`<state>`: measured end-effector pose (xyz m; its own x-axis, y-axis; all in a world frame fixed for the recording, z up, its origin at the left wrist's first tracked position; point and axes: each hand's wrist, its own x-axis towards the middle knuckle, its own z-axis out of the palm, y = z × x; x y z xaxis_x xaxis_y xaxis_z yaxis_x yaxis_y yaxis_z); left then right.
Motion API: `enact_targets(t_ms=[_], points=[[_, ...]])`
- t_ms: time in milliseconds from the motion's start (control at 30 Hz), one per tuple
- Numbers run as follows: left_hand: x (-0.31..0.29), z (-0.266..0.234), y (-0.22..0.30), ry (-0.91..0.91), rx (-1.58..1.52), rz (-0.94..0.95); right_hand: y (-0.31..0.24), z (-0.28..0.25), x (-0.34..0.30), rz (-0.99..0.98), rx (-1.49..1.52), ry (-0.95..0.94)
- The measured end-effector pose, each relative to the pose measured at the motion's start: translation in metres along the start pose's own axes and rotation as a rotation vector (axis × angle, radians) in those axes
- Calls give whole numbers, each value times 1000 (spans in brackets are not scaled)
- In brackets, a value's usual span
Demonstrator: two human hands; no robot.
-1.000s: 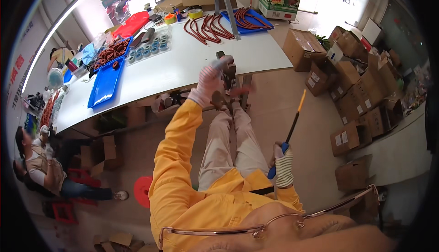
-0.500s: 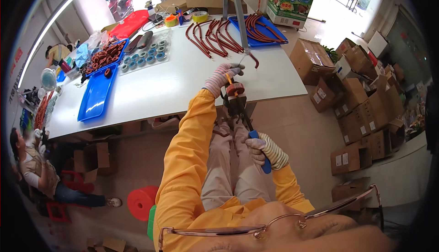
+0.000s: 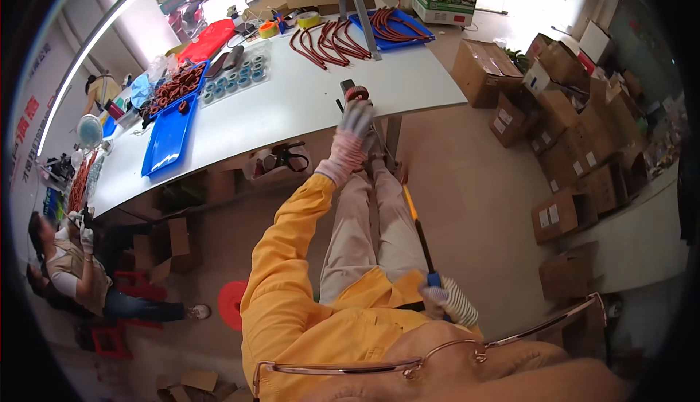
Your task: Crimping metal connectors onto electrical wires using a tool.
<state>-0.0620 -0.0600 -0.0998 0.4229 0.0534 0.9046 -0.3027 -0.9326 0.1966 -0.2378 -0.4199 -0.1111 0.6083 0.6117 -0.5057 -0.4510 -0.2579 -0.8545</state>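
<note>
Head view: a seated person in a yellow jacket works a long cutting tool [image 3: 394, 176] at the near edge of a white table [image 3: 240, 121]. The left hand [image 3: 355, 126], in a grey and pink knit glove, reaches out to that near edge, fingers curled over the top of the tool's head, where a small reddish ring [image 3: 356, 94] sits at the tool's dark tip; whether the fingers also pinch the ring cannot be told. The right hand [image 3: 446, 298], in a striped glove, is drawn back well short of the table, close to the person's body, clenched around the blue grip at the end of the tool's yellow and black handle, which runs along the person's legs up to the table edge. On the table, behind the tool's head, red hoses [image 3: 328, 41] lie in loose bundles, with more in a blue tray [image 3: 394, 24] at the far edge. Toward the table's left end, another blue tray [image 3: 168, 136] sits near the front edge, and a clear tray of small blue-green rings [image 3: 237, 83] lies beyond it. Cardboard boxes [image 3: 561, 147] are stacked on the floor to the right of the table, and another person [image 3: 73, 271] sits low near the table's left end.
</note>
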Motion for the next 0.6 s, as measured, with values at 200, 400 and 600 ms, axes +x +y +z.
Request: enact_targets(t_ms=[200,400,600], points=[[58,-11,-11,-578,-128,311,-18,20,63,-157,28,451],[100,6,-72,-168,-735,-360,-91,33,94,-89,202,43],[86,62,-110,-430,-1134,-629,-131,26,165,-76,291,-244]])
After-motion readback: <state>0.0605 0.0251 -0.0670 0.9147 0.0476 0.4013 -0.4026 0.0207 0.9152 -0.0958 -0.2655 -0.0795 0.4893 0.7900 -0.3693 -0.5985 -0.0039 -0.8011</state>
